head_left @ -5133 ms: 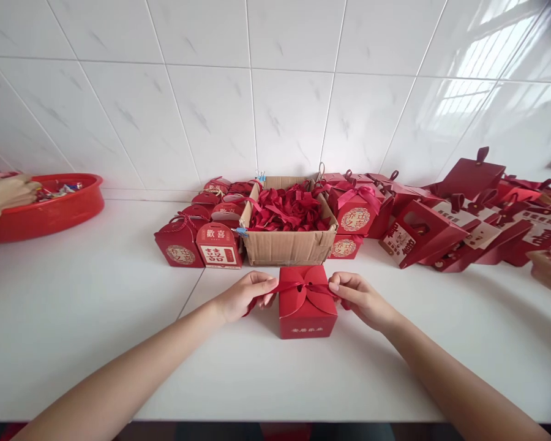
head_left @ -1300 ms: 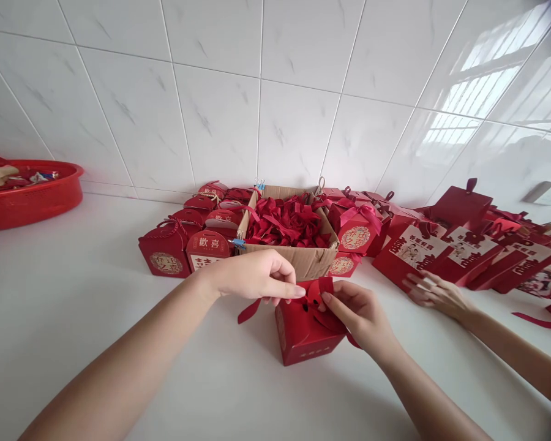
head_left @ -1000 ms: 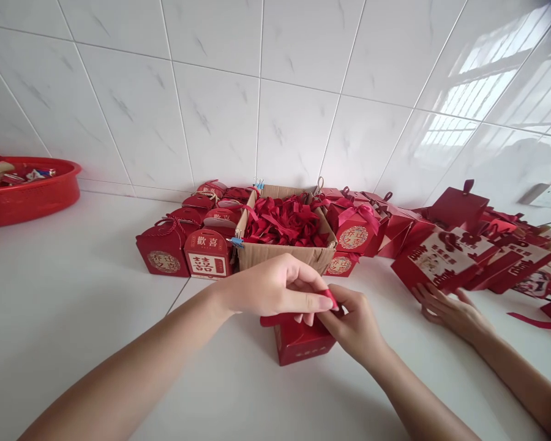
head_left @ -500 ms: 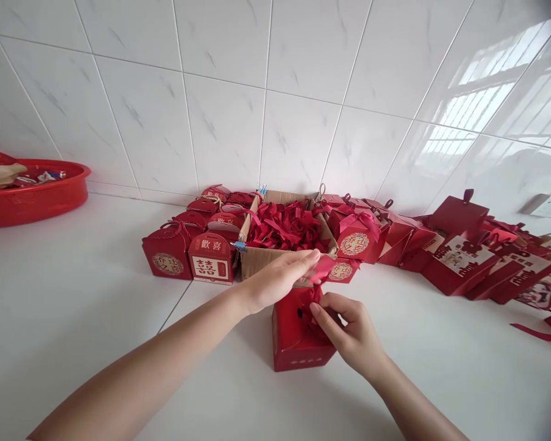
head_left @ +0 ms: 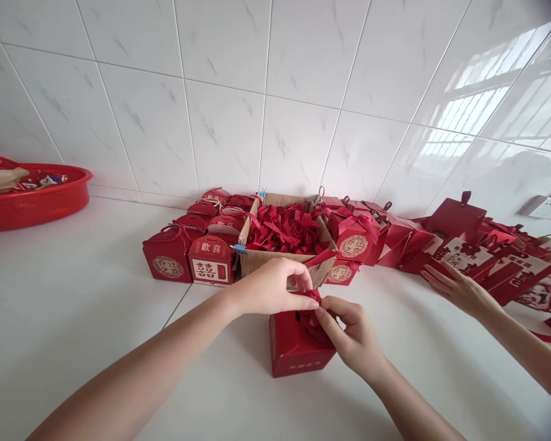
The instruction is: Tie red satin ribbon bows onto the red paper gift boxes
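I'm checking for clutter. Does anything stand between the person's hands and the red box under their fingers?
Nothing visible does: the left hand and right hand pinch the red ribbon at the top of the red box. The cardboard carton stands behind the box, not between.

The square-cornered red card box [head_left: 298,360] bears small gold lettering — the folded red satin ribbon [head_left: 314,296] nearly matches it. Glossy white wall tiles [head_left: 224,37] show grey veining — the rounded plastic basin [head_left: 37,211] is scarlet.
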### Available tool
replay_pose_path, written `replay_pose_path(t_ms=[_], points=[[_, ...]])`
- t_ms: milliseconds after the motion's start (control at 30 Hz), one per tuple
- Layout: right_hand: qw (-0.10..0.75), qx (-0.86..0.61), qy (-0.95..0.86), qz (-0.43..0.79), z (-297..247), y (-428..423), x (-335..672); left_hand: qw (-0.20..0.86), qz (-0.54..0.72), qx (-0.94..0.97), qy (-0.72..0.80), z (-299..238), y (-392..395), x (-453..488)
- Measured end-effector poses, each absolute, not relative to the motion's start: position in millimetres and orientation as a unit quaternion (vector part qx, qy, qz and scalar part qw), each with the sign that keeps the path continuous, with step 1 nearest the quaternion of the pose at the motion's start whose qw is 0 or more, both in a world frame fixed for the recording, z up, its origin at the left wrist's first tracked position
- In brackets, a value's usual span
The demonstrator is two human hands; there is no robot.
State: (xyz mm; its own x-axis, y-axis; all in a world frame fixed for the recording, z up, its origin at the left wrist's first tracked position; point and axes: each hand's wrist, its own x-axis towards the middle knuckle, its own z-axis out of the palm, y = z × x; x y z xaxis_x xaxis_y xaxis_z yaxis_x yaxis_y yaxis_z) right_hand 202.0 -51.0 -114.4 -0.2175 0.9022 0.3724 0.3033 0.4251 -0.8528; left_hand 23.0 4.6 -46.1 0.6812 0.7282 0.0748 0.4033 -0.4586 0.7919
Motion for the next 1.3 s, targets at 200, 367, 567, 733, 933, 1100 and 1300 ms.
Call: replay_pose_path(t_ms=[200,367,567,733,933,1100,1300], points=[[0.459,-0.426,-0.697,0.350,-115.0,-50.9,202.7,0.369,0.218,0.836,0.343,-45.8,0.3,24.1],[0.461,-0.455,-0.653,0.392,-115.4,-51.0,201.5,0.323,0.225,0.847,0.356,-42.1,-10.7,25.3],[0.490,-0.452,-0.592,0.453,-119.1,-47.0,204.5,0.299,0.214,0.850,0.376,-44.7,-12.0,25.7],[0.504,-0.469,-0.585,0.429,-120.5,-45.1,206.9,0.318,0.221,0.847,0.365,-45.8,-8.7,25.1],[0.523,-0.479,-0.608,0.356,-121.0,-44.8,208.5,0.350,0.226,0.837,0.354,-49.4,-5.3,26.2],[0.521,-0.474,-0.622,0.342,-122.4,-44.2,207.2,0.398,0.241,0.823,0.326,-53.4,-3.6,29.3],[0.518,-0.427,-0.617,0.410,-124.3,-46.0,204.2,0.390,0.242,0.824,0.332,-53.5,-1.8,29.3]])
